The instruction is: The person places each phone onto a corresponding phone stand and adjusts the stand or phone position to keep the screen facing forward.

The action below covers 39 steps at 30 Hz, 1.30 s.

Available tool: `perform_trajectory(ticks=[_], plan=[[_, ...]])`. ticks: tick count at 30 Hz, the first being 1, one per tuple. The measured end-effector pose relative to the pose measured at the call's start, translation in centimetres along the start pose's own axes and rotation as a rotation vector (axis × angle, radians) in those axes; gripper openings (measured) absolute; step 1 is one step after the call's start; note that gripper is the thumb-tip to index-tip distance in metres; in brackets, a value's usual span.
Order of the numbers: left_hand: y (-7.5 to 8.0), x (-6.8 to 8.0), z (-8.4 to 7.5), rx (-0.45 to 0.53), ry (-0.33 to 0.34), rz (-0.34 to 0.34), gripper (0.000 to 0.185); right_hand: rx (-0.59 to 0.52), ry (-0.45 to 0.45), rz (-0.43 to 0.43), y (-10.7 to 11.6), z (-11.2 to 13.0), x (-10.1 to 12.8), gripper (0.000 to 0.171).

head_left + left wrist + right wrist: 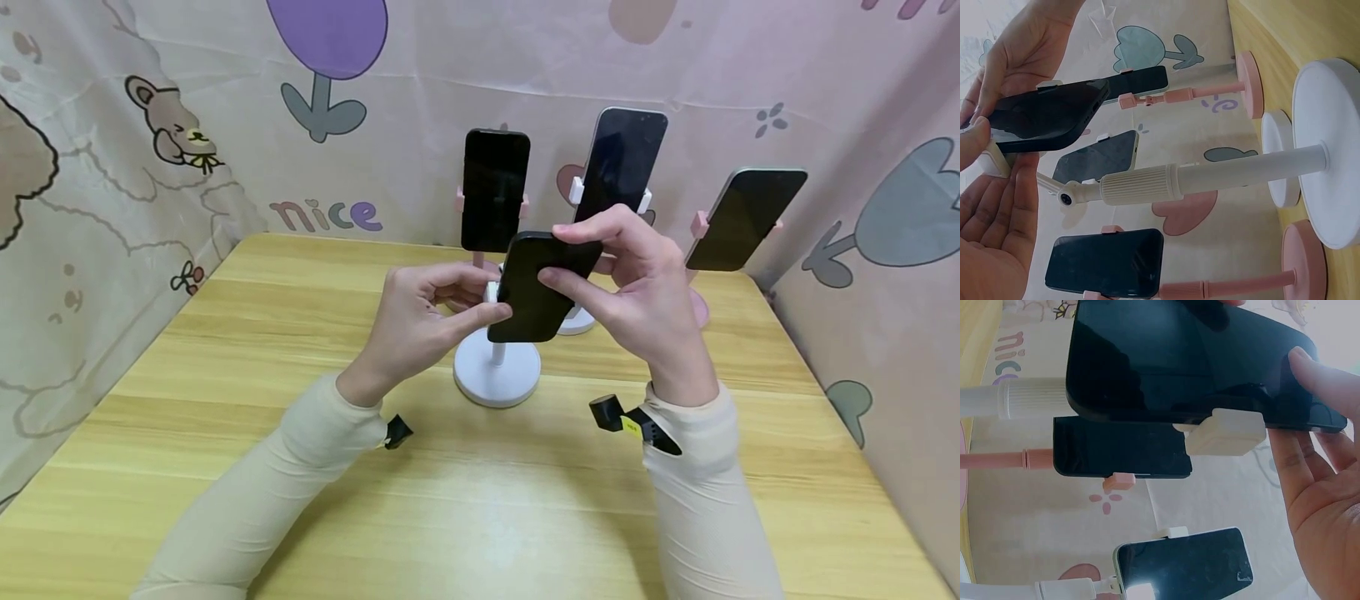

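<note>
A black smartphone [534,292] sits in the clamp of a white phone stand [1254,165], tilted back. My right hand [648,292] grips its upper right corner, thumb lying on the dark screen and forefinger along the top edge. On the other side, my left hand [423,312] holds the phone's left edge, thumb tip over the front and fingers behind. One white clamp arm [492,292] shows beside the left fingers. In the right wrist view, the opposite clamp arm [1229,432] hugs the phone's right edge. The stand's round white base [497,379] rests on the table.
Behind stand more phones in stands: one in a pink stand [495,190], one in a white stand [622,162] and one in a pink stand [746,218] at the right. The wooden table [480,517] meets a patterned cloth backdrop [427,108].
</note>
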<state>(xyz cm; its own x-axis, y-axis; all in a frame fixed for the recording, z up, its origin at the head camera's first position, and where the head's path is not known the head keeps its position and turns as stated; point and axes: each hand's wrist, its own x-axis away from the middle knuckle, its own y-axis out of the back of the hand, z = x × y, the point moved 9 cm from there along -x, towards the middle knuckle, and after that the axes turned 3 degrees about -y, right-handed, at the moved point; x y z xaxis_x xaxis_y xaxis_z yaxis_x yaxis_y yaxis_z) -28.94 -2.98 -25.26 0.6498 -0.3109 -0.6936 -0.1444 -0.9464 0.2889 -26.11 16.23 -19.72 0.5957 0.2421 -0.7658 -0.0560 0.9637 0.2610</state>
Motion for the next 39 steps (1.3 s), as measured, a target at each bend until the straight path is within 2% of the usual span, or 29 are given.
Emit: perform_trajectory(ticks=[6,16,25,32,39], plan=[[0.05,0.06,-0.08,-0.006,0.0,0.001,0.02,-0.012,-0.002,0.02,-0.14,0.06,-0.03,0.042],[-0.13,0.15,0.39,0.052,0.056,0.006,0.018,0.048,-0.054,0.011,-0.42,-0.38,-0.11,0.045],[-0.1,0.15,0.71,0.066,0.096,0.012,0.019,0.078,-0.062,0.006,-0.52,-0.52,-0.16,0.045],[-0.08,0.13,0.74,0.063,0.116,0.039,0.018,0.159,-0.021,0.018,-0.39,-0.3,-0.21,0.047],[-0.38,0.1,0.86,0.064,0.153,0.093,0.02,0.216,0.008,0.013,-0.11,0.19,-0.25,0.045]])
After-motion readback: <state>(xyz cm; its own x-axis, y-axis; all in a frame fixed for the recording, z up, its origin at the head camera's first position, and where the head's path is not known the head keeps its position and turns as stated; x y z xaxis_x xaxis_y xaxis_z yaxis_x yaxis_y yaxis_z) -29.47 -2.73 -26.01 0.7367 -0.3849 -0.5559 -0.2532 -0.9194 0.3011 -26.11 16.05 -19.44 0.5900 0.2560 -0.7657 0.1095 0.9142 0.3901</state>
